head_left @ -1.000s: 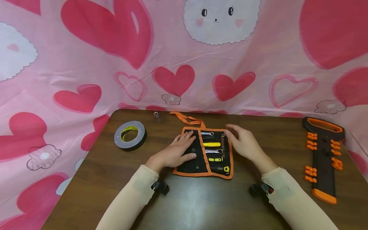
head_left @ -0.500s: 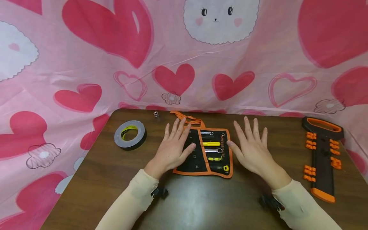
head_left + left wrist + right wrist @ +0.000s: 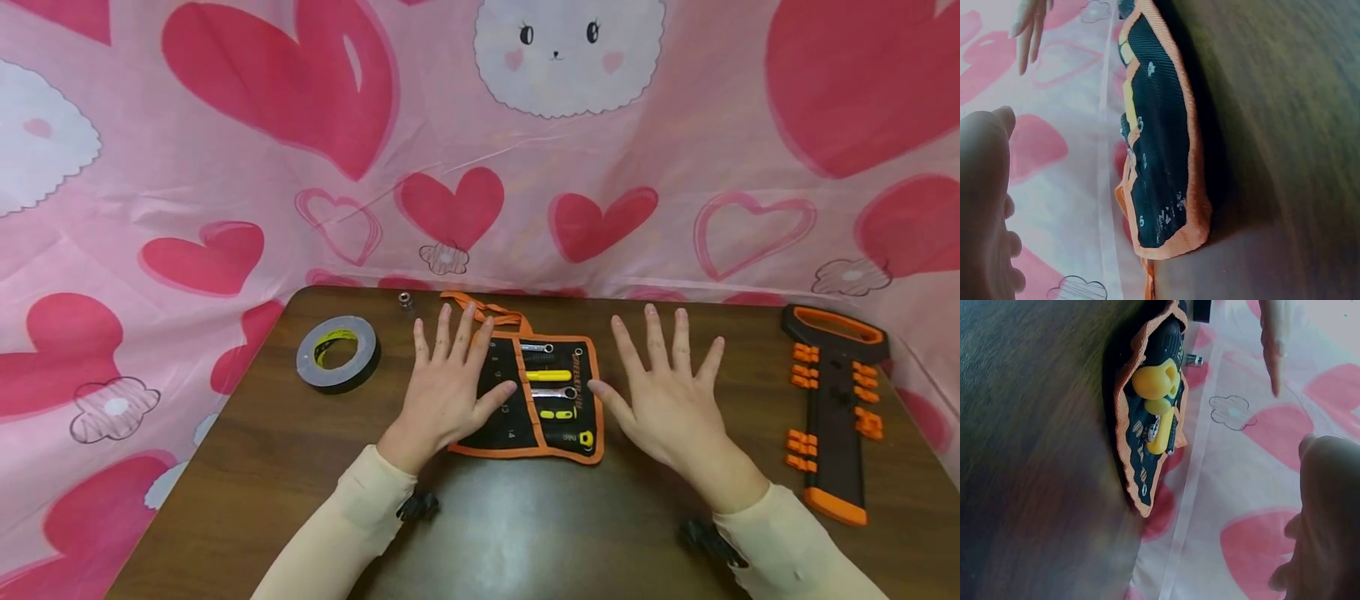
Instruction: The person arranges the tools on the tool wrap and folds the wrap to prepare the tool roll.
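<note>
2 hands hover with fingers straight and spread, holding nothing. The left hand sits at centre frame in the head view, its thumb over the left flap of the tool roll; the right hand lies just right of the roll, thumb tip near its orange-bound edge. Whether either palm touches anything cannot be told.

The tool roll, black fabric with orange binding, lies flat and unrolled at the centre of the brown table. Its right half shows steel wrenches and yellow-handled tools in pockets; its orange tie strap trails toward the upper edge of the table.

Compared with 1 second ago, both hands have lifted off the roll, where the fingers lay curved over its flaps, and have opened wide. Judged from this, the spreading of the roll looks finished and its tools stand exposed.

Left of centre rests a roll of tape, behind it a small metal socket. At far right lies a black and orange rack.
</note>
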`<action>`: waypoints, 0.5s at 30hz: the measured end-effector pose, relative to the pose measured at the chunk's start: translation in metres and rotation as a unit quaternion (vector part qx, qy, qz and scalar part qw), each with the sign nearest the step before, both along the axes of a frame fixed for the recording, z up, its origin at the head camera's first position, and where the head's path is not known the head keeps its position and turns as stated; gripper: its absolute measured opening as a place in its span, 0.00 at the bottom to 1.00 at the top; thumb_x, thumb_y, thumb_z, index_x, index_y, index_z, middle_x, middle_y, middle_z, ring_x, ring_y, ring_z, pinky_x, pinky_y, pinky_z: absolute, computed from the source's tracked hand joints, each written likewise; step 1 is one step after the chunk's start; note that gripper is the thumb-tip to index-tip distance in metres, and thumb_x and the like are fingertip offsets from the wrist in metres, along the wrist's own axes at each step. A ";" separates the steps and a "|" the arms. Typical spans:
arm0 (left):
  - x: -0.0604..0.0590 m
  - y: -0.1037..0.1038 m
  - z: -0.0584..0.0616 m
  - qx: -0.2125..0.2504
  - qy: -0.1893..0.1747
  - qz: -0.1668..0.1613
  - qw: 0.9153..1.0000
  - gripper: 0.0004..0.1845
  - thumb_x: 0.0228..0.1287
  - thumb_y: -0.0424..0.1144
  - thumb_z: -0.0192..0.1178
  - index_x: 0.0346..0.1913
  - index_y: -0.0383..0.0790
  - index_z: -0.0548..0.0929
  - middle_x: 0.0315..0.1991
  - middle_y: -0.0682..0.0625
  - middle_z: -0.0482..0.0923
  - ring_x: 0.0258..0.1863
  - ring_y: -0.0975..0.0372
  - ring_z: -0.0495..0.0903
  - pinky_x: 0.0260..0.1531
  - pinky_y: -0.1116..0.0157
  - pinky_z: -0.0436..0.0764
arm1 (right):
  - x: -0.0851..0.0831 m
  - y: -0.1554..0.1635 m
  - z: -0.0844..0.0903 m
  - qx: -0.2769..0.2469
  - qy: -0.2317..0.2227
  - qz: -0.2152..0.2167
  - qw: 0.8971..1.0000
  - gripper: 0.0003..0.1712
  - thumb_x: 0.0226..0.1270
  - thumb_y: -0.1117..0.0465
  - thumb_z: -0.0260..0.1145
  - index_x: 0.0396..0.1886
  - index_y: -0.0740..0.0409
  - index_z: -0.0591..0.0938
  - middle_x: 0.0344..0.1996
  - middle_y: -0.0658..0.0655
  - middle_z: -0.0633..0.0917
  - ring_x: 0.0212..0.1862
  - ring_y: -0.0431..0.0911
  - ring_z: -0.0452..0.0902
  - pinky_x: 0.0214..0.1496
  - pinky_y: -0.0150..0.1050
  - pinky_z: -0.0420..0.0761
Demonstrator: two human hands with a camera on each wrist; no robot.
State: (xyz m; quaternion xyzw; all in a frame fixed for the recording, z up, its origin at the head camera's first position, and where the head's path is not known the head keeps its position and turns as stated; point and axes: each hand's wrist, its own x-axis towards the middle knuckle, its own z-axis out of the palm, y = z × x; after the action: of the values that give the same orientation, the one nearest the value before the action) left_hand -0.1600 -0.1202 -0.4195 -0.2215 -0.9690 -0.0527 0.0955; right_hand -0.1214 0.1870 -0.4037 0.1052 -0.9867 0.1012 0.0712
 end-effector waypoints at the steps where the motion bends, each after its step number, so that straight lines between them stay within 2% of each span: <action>1: 0.000 0.000 0.000 -0.004 0.002 0.003 1.000 0.51 0.77 0.75 0.44 0.90 0.48 0.50 0.91 0.44 0.36 0.89 0.40 0.31 0.82 0.29 0.33 | 0.000 -0.001 0.000 0.005 -0.004 -0.002 1.000 0.54 0.80 0.27 0.52 0.91 0.46 0.45 0.88 0.71 0.40 0.86 0.73 0.18 0.73 0.85 0.18; 6: 0.001 0.002 -0.002 -0.013 -0.009 0.014 1.000 0.51 0.75 0.77 0.43 0.89 0.49 0.52 0.91 0.44 0.39 0.90 0.40 0.33 0.83 0.30 0.31 | 0.003 -0.007 0.001 0.019 -0.025 -0.007 0.999 0.55 0.79 0.24 0.49 0.91 0.45 0.46 0.88 0.72 0.42 0.86 0.72 0.17 0.72 0.87 0.18; 10: 0.001 0.005 -0.002 -0.022 -0.028 0.021 0.999 0.53 0.75 0.78 0.41 0.90 0.48 0.47 0.91 0.45 0.36 0.90 0.42 0.30 0.83 0.33 0.28 | 0.004 -0.011 0.002 0.023 -0.029 -0.008 0.999 0.56 0.77 0.23 0.51 0.91 0.46 0.47 0.88 0.72 0.44 0.86 0.73 0.19 0.72 0.87 0.20; 15: 0.000 0.005 -0.004 -0.024 -0.030 0.027 0.999 0.53 0.75 0.78 0.42 0.90 0.49 0.48 0.91 0.44 0.38 0.90 0.41 0.30 0.84 0.32 0.30 | 0.003 -0.015 0.003 0.018 -0.031 -0.006 0.999 0.56 0.77 0.24 0.53 0.91 0.47 0.48 0.88 0.73 0.45 0.86 0.74 0.21 0.72 0.87 0.18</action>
State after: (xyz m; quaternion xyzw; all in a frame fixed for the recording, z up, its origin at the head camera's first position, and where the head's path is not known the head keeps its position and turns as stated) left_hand -0.1601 -0.1148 -0.4234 -0.1956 -0.9781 -0.0334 0.0627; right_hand -0.1188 0.1723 -0.4004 0.0975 -0.9907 0.0865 0.0390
